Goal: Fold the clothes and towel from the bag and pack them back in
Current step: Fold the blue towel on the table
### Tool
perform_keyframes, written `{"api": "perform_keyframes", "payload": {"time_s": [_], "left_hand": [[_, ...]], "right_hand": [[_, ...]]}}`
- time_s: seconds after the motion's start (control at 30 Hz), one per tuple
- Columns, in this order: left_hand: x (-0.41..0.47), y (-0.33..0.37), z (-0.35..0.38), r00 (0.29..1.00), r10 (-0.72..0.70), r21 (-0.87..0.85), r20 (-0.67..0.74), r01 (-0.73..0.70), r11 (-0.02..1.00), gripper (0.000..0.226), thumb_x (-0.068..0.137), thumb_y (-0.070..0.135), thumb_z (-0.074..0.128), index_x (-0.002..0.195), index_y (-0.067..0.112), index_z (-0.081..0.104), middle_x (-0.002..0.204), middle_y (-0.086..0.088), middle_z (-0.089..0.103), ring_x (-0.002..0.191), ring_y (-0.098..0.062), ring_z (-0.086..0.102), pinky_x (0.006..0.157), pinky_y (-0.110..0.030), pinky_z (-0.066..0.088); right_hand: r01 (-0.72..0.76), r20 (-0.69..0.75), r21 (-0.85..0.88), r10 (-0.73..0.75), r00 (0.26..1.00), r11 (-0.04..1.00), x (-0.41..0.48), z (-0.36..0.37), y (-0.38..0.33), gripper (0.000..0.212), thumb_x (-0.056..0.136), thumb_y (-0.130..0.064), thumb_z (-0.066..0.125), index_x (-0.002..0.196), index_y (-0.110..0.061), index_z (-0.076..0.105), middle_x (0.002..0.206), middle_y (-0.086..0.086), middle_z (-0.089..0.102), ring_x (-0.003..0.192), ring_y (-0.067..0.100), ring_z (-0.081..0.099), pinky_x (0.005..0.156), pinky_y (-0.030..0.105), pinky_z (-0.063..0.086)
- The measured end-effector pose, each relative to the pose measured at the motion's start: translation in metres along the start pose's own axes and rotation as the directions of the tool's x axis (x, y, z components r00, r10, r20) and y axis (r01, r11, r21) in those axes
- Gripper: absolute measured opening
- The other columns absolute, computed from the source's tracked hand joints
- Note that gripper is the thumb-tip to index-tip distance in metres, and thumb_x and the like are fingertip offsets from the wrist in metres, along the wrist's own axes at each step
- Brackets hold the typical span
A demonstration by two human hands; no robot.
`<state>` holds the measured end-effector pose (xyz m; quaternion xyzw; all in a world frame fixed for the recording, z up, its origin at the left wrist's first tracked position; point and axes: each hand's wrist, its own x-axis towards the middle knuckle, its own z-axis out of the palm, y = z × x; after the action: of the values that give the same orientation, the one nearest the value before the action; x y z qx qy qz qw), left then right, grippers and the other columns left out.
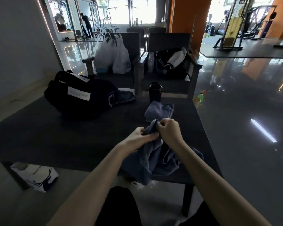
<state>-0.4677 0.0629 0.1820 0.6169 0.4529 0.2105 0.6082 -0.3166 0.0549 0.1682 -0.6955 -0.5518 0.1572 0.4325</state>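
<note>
Head view: left grip [140, 136] and right grip [169, 130] both tight on grey-blue garment [155, 159], bunched between them

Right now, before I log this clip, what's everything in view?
table: one, dark, foreground
duffel bag: one, black, table's far left
grey garment: one, at the duffel bag's mouth
folded cloth: one, grey-blue, table centre
shaker bottle: one, black, behind folded cloth
held garment: one, blue-grey, table's near edge
chairs: two, dark, behind table
plastic bags: several, white, left chair
jacket: one, black-and-white, right chair
spray bottle: one, green, floor right
white bag: one, floor near left
hands: left hand and right hand grip the held garment
</note>
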Motion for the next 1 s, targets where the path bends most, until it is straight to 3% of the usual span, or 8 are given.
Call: {"api": "perform_keyframes", "payload": {"time_s": [0.1, 0.17, 0.2, 0.3, 0.43, 0.6, 0.73, 1.0], "left_hand": [[0.004, -0.01, 0.013, 0.994, 0.057, 0.172, -0.095, -0.04, 0.984, 0.027, 0.066, 0.028, 0.077, 0.085, 0.014, 0.063, 0.08, -0.003, 0.067, 0.083, -0.019, 0.065, 0.083, -0.036, 0.052], [0.007, -0.015, 0.019, 0.988, 0.02, 0.461, -0.155, 0.054, 0.886, 0.005, 0.082, 0.017, 0.063, 0.085, 0.017, 0.059, 0.087, -0.004, 0.063, 0.096, -0.023, 0.062, 0.09, -0.035, 0.047], [0.009, -0.02, 0.018, 0.973, 0.057, 0.55, -0.225, 0.079, 0.832, 0.01, 0.089, 0.01, 0.054, 0.082, 0.016, 0.057, 0.085, -0.004, 0.062, 0.095, -0.023, 0.059, 0.087, -0.032, 0.045], [0.012, -0.028, -0.001, 0.92, 0.14, 0.431, -0.366, 0.034, 0.902, 0.024, 0.087, 0.008, 0.05, 0.065, 0.017, 0.056, 0.066, 0.001, 0.057, 0.075, -0.019, 0.057, 0.068, -0.03, 0.043], [0.009, -0.007, -0.03, 0.888, 0.185, 0.338, -0.422, -0.036, 0.94, 0.013, 0.085, 0.01, 0.057, 0.077, 0.018, 0.063, 0.078, -0.001, 0.064, 0.079, -0.017, 0.059, 0.067, -0.028, 0.044], [-0.011, 0.014, -0.049, 0.987, 0.083, 0.372, -0.135, -0.027, 0.928, 0.025, 0.082, 0.041, 0.069, 0.089, 0.017, 0.071, 0.081, 0.002, 0.072, 0.074, -0.011, 0.068, 0.065, -0.025, 0.051], [-0.016, 0.013, -0.065, 0.997, -0.08, 0.647, 0.019, 0.049, 0.761, 0.019, 0.073, 0.029, 0.079, 0.087, 0.019, 0.072, 0.085, 0.001, 0.073, 0.082, -0.013, 0.07, 0.072, -0.027, 0.054], [0.024, 0.024, -0.093, 0.964, 0.052, 0.457, -0.26, 0.076, 0.886, 0.01, 0.082, 0.017, 0.071, 0.09, 0.012, 0.069, 0.087, -0.01, 0.07, 0.077, -0.018, 0.065, 0.063, -0.029, 0.052]], "right_hand": [[-0.021, 0.019, 0.03, 0.021, 1.0, 0.999, 0.002, -0.006, -0.006, 0.047, 0.089, -0.03, 0.058, 0.047, -0.017, 0.044, 0.047, -0.003, 0.046, 0.047, 0.009, 0.043, 0.047, 0.023, 0.03], [-0.021, 0.016, 0.034, 0.021, 1.0, 0.999, 0.0, -0.013, -0.007, 0.047, 0.088, -0.033, 0.061, 0.047, -0.016, 0.044, 0.046, -0.003, 0.045, 0.047, 0.008, 0.042, 0.047, 0.023, 0.031], [-0.026, 0.015, 0.035, 0.026, 1.0, 0.999, 0.0, -0.016, -0.006, 0.047, 0.087, -0.033, 0.062, 0.048, -0.015, 0.044, 0.047, -0.003, 0.045, 0.047, 0.008, 0.042, 0.047, 0.022, 0.031], [-0.054, 0.023, 0.014, 0.054, 0.998, 0.998, 0.0, -0.029, -0.004, 0.046, 0.089, -0.034, 0.06, 0.052, -0.012, 0.043, 0.05, -0.001, 0.044, 0.049, 0.009, 0.04, 0.047, 0.024, 0.03], [-0.104, -0.022, -0.046, 0.103, 0.994, 0.993, 0.004, -0.044, 0.006, 0.04, 0.092, -0.031, 0.055, 0.061, -0.008, 0.046, 0.056, 0.0, 0.046, 0.054, 0.012, 0.041, 0.049, 0.029, 0.03], [-0.13, -0.15, -0.059, 0.12, 0.981, 0.99, 0.008, -0.064, 0.012, 0.036, 0.095, -0.031, 0.051, 0.073, -0.002, 0.055, 0.064, 0.002, 0.053, 0.06, 0.016, 0.047, 0.054, 0.029, 0.035], [-0.119, -0.233, -0.031, 0.108, 0.966, 0.992, 0.01, -0.079, 0.017, 0.038, 0.096, -0.031, 0.051, 0.076, 0.002, 0.054, 0.064, 0.005, 0.053, 0.064, 0.022, 0.049, 0.059, 0.034, 0.035], [-0.213, -0.204, 0.069, 0.223, 0.953, 0.975, 0.025, -0.078, 0.043, 0.026, 0.097, -0.021, 0.047, 0.079, -0.004, 0.054, 0.069, 0.001, 0.053, 0.067, 0.016, 0.048, 0.057, 0.031, 0.032]]}}
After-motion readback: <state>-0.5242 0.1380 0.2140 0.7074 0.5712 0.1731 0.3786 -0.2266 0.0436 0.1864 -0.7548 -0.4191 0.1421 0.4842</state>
